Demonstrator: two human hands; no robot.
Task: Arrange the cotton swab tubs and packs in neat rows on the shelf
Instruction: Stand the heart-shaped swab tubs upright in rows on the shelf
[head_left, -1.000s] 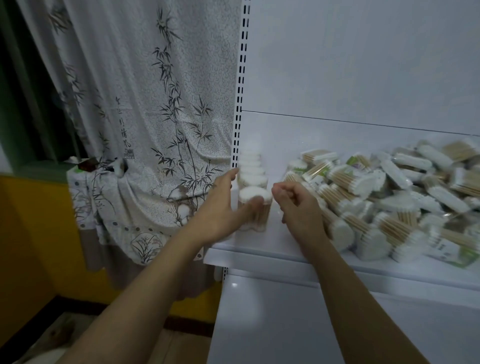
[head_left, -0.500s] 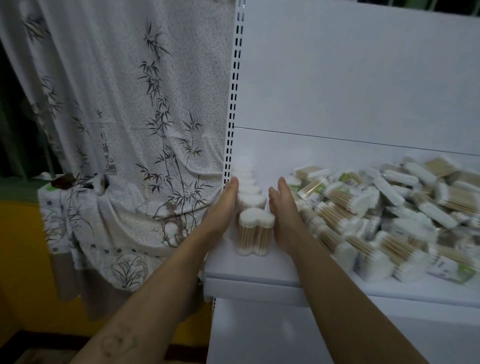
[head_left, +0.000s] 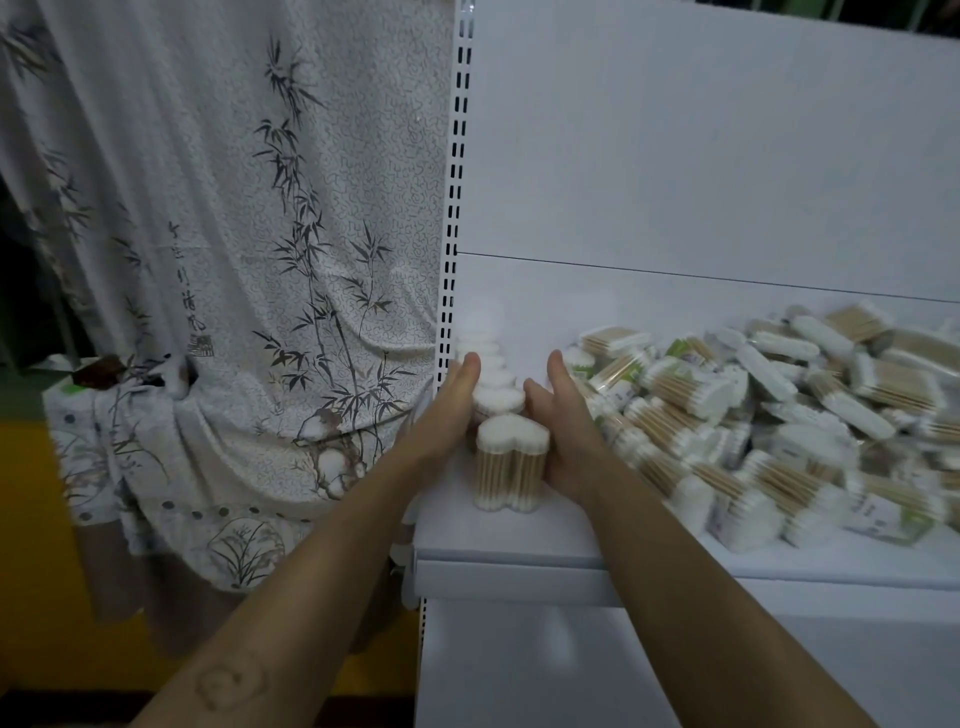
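White cotton tips crown the front tub (head_left: 511, 462), a heart-shaped clear tub of wooden-stemmed swabs standing upright near the left end of the shelf (head_left: 519, 538). It is first in a row of tubs (head_left: 491, 376) that runs back toward the slotted post (head_left: 457, 208). We have our left hand (head_left: 447, 415) flat against the row's left side and our right hand (head_left: 563, 421) flat against its right, fingers straight and together, so each grip is spread and pressing rather than closed around anything. Just beside the right hand lies the loose pile of packs (head_left: 779, 415), tumbled over one another. Some carry green-and-white labels (head_left: 883, 514), but the print is too blurred for us to read. The curtain (head_left: 234, 234) left of the shelf shows inked bamboo and a column of brush characters (head_left: 187, 306) (with a small seal (head_left: 201, 345) beneath them), which we cannot make out. A second ago the right hand was curled at the front tub's top; half a second ago both hands already flanked the row, and they remain so.
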